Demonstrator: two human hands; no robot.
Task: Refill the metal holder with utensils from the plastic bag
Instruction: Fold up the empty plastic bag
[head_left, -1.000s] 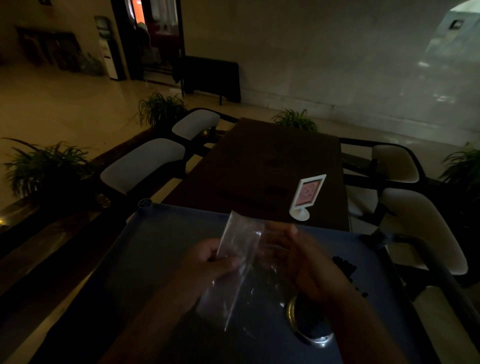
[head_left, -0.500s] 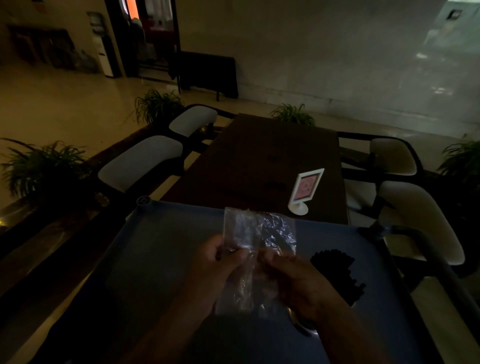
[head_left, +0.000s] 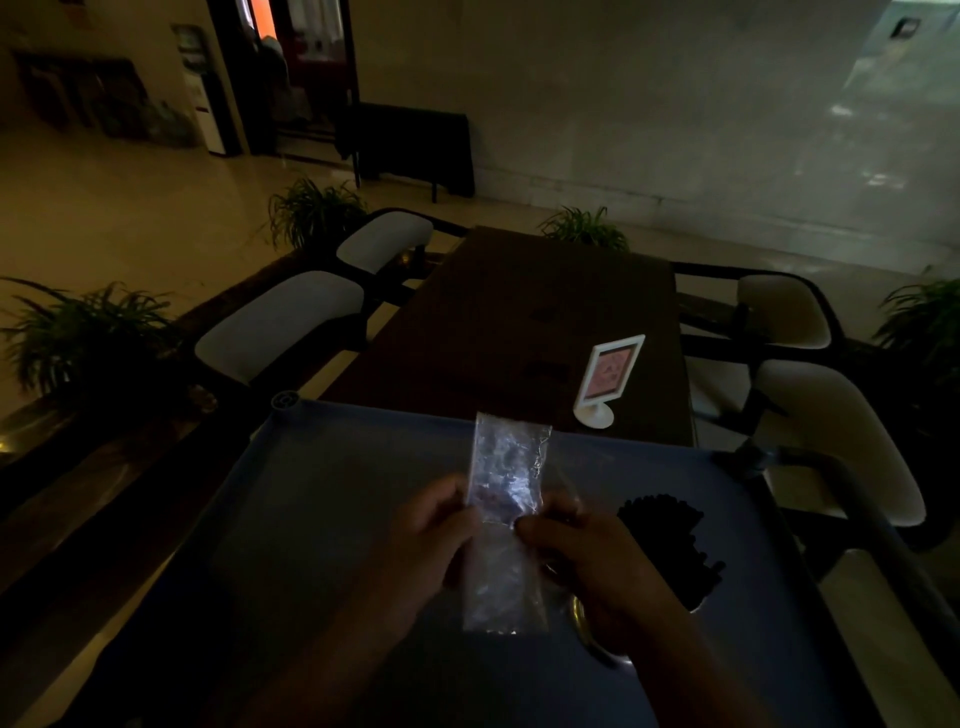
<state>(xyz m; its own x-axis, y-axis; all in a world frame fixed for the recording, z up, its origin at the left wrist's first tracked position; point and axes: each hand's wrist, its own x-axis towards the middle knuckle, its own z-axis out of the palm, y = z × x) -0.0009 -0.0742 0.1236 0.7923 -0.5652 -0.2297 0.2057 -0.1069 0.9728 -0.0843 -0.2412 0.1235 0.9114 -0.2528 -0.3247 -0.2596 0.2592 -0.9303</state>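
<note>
I am pinching the bag (head_left: 506, 499) upright with my left hand (head_left: 434, 535) and right hand (head_left: 592, 561) over the tray (head_left: 322, 499), hiding most of the holder (head_left: 584, 626).

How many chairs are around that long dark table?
4. Two on the left: the far chair and the near chair. Two on the right: the far one and the near one. Others may be hidden in the dark.

Clear crinkled plastic bag (head_left: 506, 514); blue tray (head_left: 332, 499); black utensils (head_left: 670, 545); white-framed pink sign (head_left: 610, 376); dark brown table (head_left: 519, 322).
</note>
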